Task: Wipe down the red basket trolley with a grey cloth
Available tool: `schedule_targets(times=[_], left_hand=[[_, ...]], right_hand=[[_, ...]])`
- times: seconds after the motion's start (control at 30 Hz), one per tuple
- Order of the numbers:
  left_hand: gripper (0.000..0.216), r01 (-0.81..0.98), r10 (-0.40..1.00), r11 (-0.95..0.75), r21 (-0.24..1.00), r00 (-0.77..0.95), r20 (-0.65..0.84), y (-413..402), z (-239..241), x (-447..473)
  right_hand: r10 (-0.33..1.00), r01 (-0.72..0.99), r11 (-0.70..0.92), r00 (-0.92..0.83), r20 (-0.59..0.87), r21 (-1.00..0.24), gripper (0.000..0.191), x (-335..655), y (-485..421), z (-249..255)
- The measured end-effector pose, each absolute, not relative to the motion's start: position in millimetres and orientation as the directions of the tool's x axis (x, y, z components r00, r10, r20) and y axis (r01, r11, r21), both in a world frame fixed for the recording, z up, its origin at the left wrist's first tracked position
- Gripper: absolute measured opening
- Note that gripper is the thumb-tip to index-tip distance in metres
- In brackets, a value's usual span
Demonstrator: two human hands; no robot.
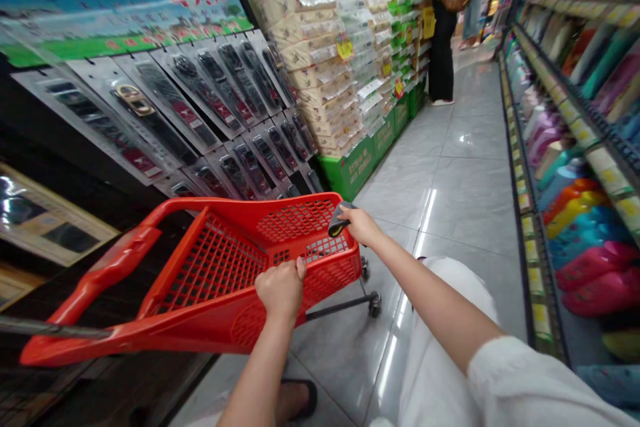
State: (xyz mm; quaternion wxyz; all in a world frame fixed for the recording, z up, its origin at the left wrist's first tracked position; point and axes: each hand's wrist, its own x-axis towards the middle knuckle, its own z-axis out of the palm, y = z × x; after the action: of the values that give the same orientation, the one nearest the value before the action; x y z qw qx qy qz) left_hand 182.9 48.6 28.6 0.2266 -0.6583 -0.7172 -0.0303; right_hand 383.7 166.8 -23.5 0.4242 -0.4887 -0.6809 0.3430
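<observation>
A red plastic shopping cart [215,267] on small wheels stands in a shop aisle just ahead of me, tilted in the view. My left hand [281,288] is closed in a fist over the cart's near rim. My right hand [361,225] reaches out over the cart's far right corner and pinches a small dark grey item with a yellow edge [338,220], held right above the basket. I cannot make out anything lying inside the basket.
Hanging packs of belts [200,100] line the left wall, with stacked tissue packs [320,60] on green bases beyond. Shelves of colourful slippers [590,227] run along the right. A person in black [443,40] stands far down the tiled aisle [450,173].
</observation>
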Motion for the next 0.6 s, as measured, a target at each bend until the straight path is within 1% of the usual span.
schedule_targets(times=[0.13,0.2,0.27,0.33,0.37,0.43,0.5,0.53,0.6], left_hand=[[0.062,0.959,0.956,0.151,-0.241,-0.08,0.283,46.8,32.6,190.9],[0.065,0.962,0.972,0.123,-0.246,-0.067,0.224,45.1,38.7,191.8],[0.061,0.973,0.989,-0.02,-0.23,0.053,0.136,41.4,49.4,183.1],[0.05,0.956,0.97,-0.221,-0.193,0.235,0.056,35.5,64.7,161.2],[0.048,0.948,0.963,-0.248,-0.201,0.263,0.052,31.9,73.4,146.2],[0.048,0.935,0.97,-0.215,-0.284,0.237,0.046,24.5,90.9,113.2],[0.049,0.906,0.987,-0.157,-0.393,0.161,-0.025,18.4,105.0,85.4],[0.05,0.893,0.989,-0.147,-0.426,0.131,-0.067,16.2,109.8,76.0],[0.051,0.888,0.992,-0.106,-0.448,0.062,-0.111,13.5,114.6,67.7]], right_hand=[[0.935,0.441,0.355,-0.159,0.317,-0.824,0.071,386.4,89.1,-30.4],[0.928,0.462,0.371,-0.173,0.329,-0.805,0.077,388.5,68.0,-29.9],[0.936,0.502,0.352,-0.181,0.301,-0.79,0.078,393.3,63.3,-26.4],[0.949,0.555,0.316,-0.178,0.262,-0.769,0.075,398.4,68.6,-19.8],[0.955,0.586,0.296,-0.169,0.243,-0.754,0.073,399.6,72.1,-15.6],[0.969,0.666,0.242,-0.133,0.208,-0.705,0.069,396.6,75.6,-5.4],[0.984,0.771,0.161,-0.078,0.159,-0.616,0.063,385.5,71.5,5.9],[0.99,0.822,0.122,-0.058,0.131,-0.557,0.06,378.1,67.2,11.3],[0.996,0.894,0.079,-0.049,0.079,-0.441,0.056,364.1,57.3,19.5]])
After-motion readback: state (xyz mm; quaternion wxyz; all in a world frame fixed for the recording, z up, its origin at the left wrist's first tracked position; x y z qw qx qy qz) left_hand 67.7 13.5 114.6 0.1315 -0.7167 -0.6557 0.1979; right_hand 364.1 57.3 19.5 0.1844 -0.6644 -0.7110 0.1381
